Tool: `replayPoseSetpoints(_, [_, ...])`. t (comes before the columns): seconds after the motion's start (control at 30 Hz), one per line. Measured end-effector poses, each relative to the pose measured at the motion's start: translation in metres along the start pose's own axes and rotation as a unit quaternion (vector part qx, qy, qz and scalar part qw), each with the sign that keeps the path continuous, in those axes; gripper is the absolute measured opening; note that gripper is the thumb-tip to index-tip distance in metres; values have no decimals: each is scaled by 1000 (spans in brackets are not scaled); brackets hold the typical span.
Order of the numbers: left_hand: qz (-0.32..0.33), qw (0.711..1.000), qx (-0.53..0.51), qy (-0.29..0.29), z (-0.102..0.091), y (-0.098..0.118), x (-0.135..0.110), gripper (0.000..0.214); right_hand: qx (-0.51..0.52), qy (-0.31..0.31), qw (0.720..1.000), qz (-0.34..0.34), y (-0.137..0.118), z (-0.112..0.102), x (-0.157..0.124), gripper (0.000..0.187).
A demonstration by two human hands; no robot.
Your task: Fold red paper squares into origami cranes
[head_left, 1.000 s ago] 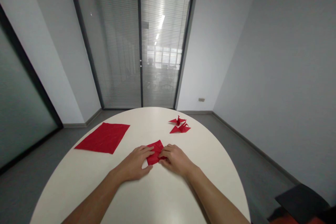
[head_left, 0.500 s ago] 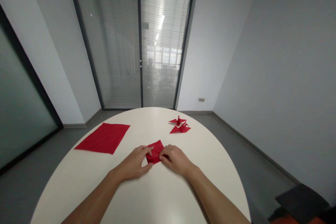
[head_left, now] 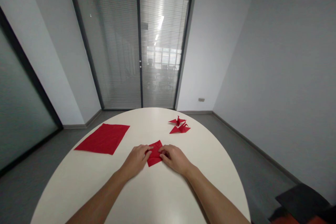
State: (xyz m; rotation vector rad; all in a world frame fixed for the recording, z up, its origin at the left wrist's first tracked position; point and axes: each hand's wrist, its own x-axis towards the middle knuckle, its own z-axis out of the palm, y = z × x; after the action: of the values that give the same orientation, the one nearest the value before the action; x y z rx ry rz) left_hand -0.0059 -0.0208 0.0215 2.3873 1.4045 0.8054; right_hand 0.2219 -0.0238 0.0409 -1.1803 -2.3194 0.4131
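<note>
A small folded square of red paper (head_left: 155,159) lies on the white round table (head_left: 147,196), with creases across its surface. My left hand (head_left: 138,159) is at its left edge, thumb and fingers closed on the paper there. Over the right edge bends my right hand (head_left: 174,157), its thumb and fingertips closed on that side. The fingers hide both side edges; the paper's top corner and lower edge show between the hands.
Two folded red paper cranes (head_left: 181,127) stand toward the table's back right. A larger red paper sheet (head_left: 105,139) lies flat at the left. Beyond are a glass door with blinds (head_left: 115,59) and a dark chair (head_left: 301,197) at lower right.
My left thumb has moved up from the paper's lower edge to its left side, closing toward the fingers. My right hand stays at the right edge, its fingers slightly shifted.
</note>
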Motion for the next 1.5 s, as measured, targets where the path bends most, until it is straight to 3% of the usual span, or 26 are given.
replayPoseSetpoints(0.13, [-14, 1000, 9, 17, 6, -1, 1, 24, 18, 12, 1000, 8, 3, 5, 0, 18])
replayPoseSetpoints(0.33, [-13, 1000, 19, 21, 12, -1, 2, 31, 23, 29, 998, -41, 7, 8, 1, 21])
replayPoseSetpoints(0.67, [-13, 998, 65, 19, 9, 0, 2, 30, -97, -34, 991, -89, -11, 2, -3, 27])
replayPoseSetpoints(0.93, [52, 991, 121, 19, 6, 6, -5, 30, -122, -61, 986, -92, -16, 2, -9, 40])
replayPoseSetpoints(1.1, [96, 981, 167, -35, 17, 8, -14, 48, -106, -95, 988, -56, -14, 2, -10, 55])
replayPoseSetpoints(1.23, [58, 980, 167, -94, 24, 9, -17, 56, -88, -134, 987, -23, -15, 0, -11, 61])
replayPoseSetpoints(1.5, [21, 978, 164, -127, 16, 14, -17, 62, -98, -162, 981, 34, -13, -12, -17, 67])
